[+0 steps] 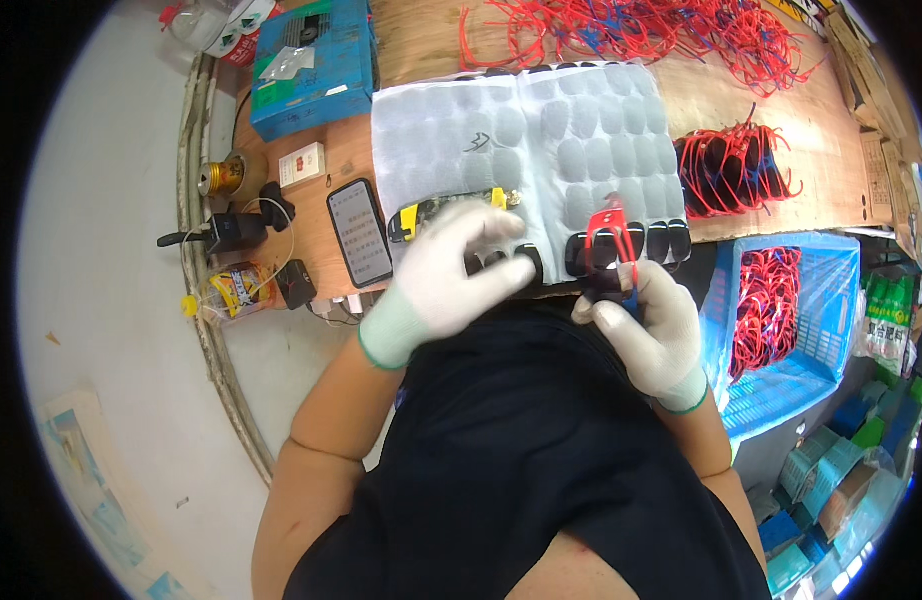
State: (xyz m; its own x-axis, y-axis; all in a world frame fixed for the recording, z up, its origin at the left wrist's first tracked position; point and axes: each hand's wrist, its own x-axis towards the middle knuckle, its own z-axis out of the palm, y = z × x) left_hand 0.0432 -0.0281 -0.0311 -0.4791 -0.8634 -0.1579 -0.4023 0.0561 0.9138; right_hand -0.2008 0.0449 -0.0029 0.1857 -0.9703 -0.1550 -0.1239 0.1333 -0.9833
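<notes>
In my gloved right hand (656, 335) is a red sunglasses frame (611, 228), pinched between thumb and fingers near the table's front edge. A dark lens shows low in it, beside my fingertips. My left hand (459, 268), also in a white glove, has its thumb and fingers apart. Its fingertips are next to a dark lens (530, 258) at the sheet's near edge; I cannot tell whether they touch it. Under both hands lies a white sheet (541, 140) with rows of oval lenses showing through. Several bare dark lenses (667, 240) line its near right edge. A dark strip with yellow tape (409, 222) lies behind my left hand.
Red and blue frames are heaped at the back (621, 30), with a row of dark-lensed glasses (736, 168) to the right. A blue crate (781, 395) of red frames stands at the right. A phone (360, 232), a small white box (302, 165) and a blue machine (316, 75) sit left.
</notes>
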